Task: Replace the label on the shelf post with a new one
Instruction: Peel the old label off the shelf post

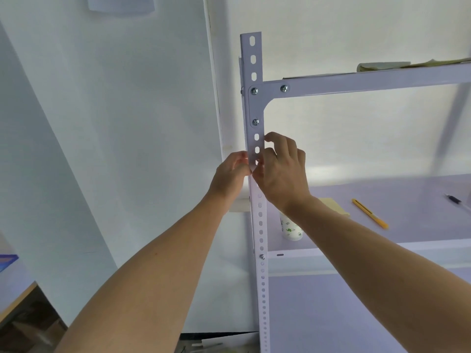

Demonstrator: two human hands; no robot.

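Head view: we are working at the white shelf post (255, 143), just below its bolted corner bracket (267, 91), with both arms raised. Our left hand (230, 174) is working from the post's left side. Its grip is nearly closed, and the fingertips are pinching the top corner of the label (254, 186), a plain white strip that is covering the post's holes between the large slots above and the small holes below. Our right hand (281, 171) is meeting it from the right, fingers curled against the post's face, its grip nipping that same top edge.

We are judging the job to be at its middle: the label is sitting on the post, its lower part lying flat. We cannot tell whether this is the old one starting to peel or the new one being pressed down. If it is the old one, stripping it and sticking on the replacement are both still to do. No spare label is showing. A yellow utility knife (370, 213), a pen (456, 200), a pale yellow notepad (332, 205) and a leaf-printed paper cup (290, 231) are lying on the shelf board (407, 189), well apart from our hands.
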